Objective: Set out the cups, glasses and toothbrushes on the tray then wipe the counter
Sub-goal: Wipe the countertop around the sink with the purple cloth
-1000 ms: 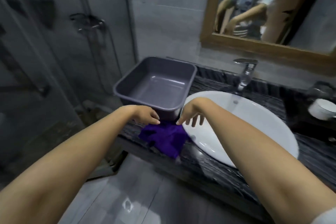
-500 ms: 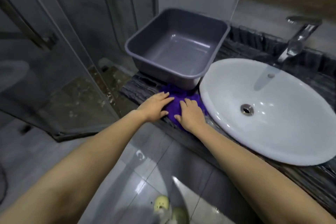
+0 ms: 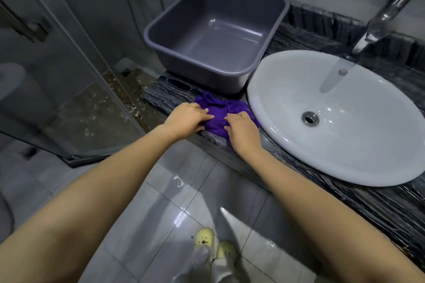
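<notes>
A purple cloth [image 3: 218, 112] lies bunched on the dark marble counter [image 3: 165, 94], between the grey plastic tub and the sink. My left hand [image 3: 187, 119] presses on the cloth's left side and my right hand [image 3: 241, 130] on its near right side, fingers curled into the fabric. The grey tub [image 3: 216, 32] stands empty just behind the cloth. No cups, glasses, toothbrushes or tray show in this view.
A white oval sink [image 3: 340, 117] fills the counter to the right, with a chrome tap [image 3: 381, 16] behind it. A glass shower screen [image 3: 57, 71] stands at the left. Grey floor tiles and my yellow slippers [image 3: 215, 244] are below the counter's front edge.
My head has tipped down, so the mirror and the cup at the right have left the view. Both hands came down from the tub's edge onto the cloth and gather it.
</notes>
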